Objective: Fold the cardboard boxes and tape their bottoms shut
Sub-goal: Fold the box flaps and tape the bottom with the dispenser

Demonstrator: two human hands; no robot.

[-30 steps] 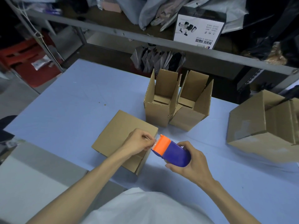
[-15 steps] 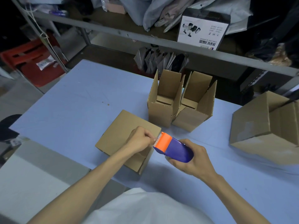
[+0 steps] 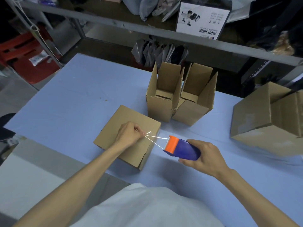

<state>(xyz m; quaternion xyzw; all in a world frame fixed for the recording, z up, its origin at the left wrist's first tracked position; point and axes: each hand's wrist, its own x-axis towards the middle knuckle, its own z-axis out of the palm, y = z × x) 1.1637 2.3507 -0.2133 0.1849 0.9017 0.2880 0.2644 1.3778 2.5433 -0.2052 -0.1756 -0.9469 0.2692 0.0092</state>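
I count four boxes [image 3: 161,110], one dispenser [image 3: 183,149]. Left hand [image 3: 129,135] pinches the tape [image 3: 156,140] over the nearest box [image 3: 131,116]; right hand [image 3: 205,158] grips the dispenser.

A light blue table [image 3: 65,104] fills the middle of the view, its far edge set against a grey metal shelf unit [image 3: 114,22]. The shelf carries a white printed carton [image 3: 203,18] and crumpled plastic bags [image 3: 155,7]; a row of dark pouches [image 3: 160,53] stands below it, behind the table's far edge. Red plastic crates [image 3: 24,68] sit on the grey floor [image 3: 11,99] beyond the table's far left corner; lighting is dim.
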